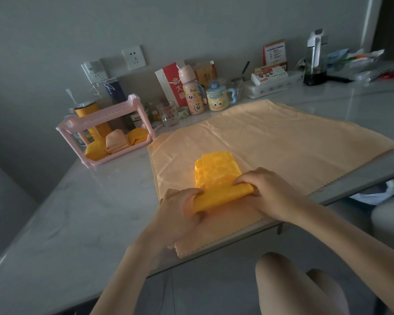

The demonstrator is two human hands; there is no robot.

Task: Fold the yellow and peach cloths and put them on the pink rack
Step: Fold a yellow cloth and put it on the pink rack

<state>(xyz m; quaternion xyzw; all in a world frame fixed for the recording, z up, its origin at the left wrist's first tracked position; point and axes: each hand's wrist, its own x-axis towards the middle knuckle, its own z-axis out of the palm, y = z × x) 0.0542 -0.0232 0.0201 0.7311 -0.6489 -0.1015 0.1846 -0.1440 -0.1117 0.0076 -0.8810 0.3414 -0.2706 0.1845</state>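
Note:
A yellow cloth (216, 176), folded into a narrow strip, lies on a large peach cloth (271, 137) spread flat over the grey table. The strip's near end is rolled up. My left hand (180, 205) grips the roll's left end and my right hand (259, 185) grips its right end. At the back left stands the pink rack (77, 123). Its lower shelf carries folded cloths: a yellow one (95, 151), a peach one (116, 140) and another yellow one (138, 135).
Along the wall stand a pink bottle (191, 94), a cartoon mug (217, 97), a red and white bag (171, 85), glass jars, boxes and a dark jug (315, 62). The table edge (214, 248) runs just below my hands. My knees show under it.

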